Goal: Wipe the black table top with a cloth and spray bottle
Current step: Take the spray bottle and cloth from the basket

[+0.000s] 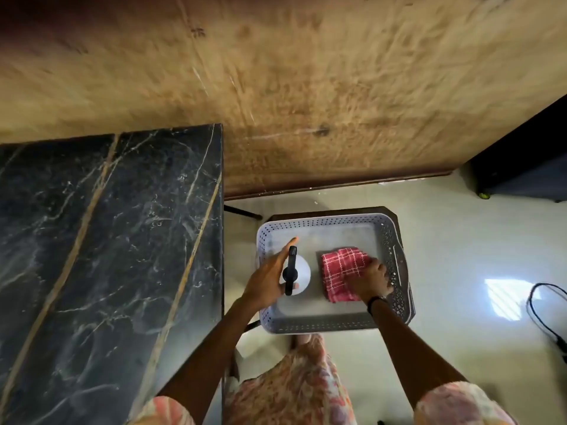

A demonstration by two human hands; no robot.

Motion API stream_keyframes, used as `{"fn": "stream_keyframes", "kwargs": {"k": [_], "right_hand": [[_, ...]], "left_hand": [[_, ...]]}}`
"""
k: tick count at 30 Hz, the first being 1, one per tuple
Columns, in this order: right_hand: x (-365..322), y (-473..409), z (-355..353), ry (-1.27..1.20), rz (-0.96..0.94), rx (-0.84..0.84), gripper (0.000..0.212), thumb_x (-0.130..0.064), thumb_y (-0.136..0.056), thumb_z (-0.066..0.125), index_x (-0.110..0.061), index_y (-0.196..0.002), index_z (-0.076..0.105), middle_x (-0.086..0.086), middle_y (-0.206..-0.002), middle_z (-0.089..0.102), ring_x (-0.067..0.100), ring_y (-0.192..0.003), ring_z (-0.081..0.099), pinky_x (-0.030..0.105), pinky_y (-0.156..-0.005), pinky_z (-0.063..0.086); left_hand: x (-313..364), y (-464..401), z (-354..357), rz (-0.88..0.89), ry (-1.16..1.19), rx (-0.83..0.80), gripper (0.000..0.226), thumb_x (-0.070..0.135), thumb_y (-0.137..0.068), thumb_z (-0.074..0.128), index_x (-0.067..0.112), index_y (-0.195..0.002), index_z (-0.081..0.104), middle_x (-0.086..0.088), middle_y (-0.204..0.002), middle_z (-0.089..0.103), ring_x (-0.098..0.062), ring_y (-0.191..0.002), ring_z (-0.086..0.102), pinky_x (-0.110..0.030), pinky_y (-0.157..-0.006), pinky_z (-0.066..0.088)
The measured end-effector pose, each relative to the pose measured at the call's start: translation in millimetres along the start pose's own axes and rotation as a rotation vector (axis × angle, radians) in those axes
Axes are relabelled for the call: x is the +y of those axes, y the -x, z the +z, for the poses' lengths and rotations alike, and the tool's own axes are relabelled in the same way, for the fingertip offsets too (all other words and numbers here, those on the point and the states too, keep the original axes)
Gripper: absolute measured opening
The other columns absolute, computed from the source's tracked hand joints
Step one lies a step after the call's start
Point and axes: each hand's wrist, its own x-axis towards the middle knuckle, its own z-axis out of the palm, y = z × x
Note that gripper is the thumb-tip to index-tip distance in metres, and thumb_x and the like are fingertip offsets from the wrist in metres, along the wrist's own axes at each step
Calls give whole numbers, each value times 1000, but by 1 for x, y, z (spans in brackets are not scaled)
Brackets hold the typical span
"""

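A pale perforated plastic basket [395,259] is seen at about 5 o'clock from the frame centre, set on a small dark stand over a light tiled floor [460,246]. Inside the basket, a white spray bottle with a black trigger head [291,271] is stood upright toward the 9 o'clock side, and a red checked cloth [342,269] is laid folded toward the 3 o'clock side; the two are kept apart by bare basket floor. The left hand [267,282] is placed against the bottle, thumb at its near side and fingers stretched along its far side, not yet wrapped round it. The right hand [372,280] is pressed on the near-right corner of the cloth with curled fingers; whether the fabric is actually pinched cannot be told. The black marble-patterned table top [101,240] is located at 9 o'clock, just beside the basket, with gold and white veining across it. A brown mottled wall [306,72] is observed at 12 o'clock. A black cable [534,305] is noted on the floor at 4 o'clock.
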Motion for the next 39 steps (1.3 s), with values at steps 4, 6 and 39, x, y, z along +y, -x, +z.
{"fn": "stream_keyframes", "kwargs": {"k": [4,6,39], "right_hand": [[8,-14,-7,-28,-5,-64,81,-36,-71,81,-5,-135,41,17,-135,46,36,-127,40,53,-109,29],[11,-15,-6,-49,-50,-45,75,-30,-70,82,-5,-131,46,18,-131,45,36,-123,39,48,-106,34],[-235,442,210,-712,-356,-606,30,-4,-84,67,-11,-113,62,12,-102,72,29,-94,69,44,-84,55]], "left_hand": [[3,-5,9,-10,13,74,72,26,-82,69,33,-140,26,-9,-115,64,-30,-101,61,-35,-76,49],[3,-4,14,-34,59,93,66,23,-80,64,29,-137,31,-11,-106,67,-31,-96,62,-39,-79,53],[-252,443,-202,-154,663,845,34,-13,-66,60,10,-90,58,-3,-72,58,-10,-59,56,-19,-57,48]]}}
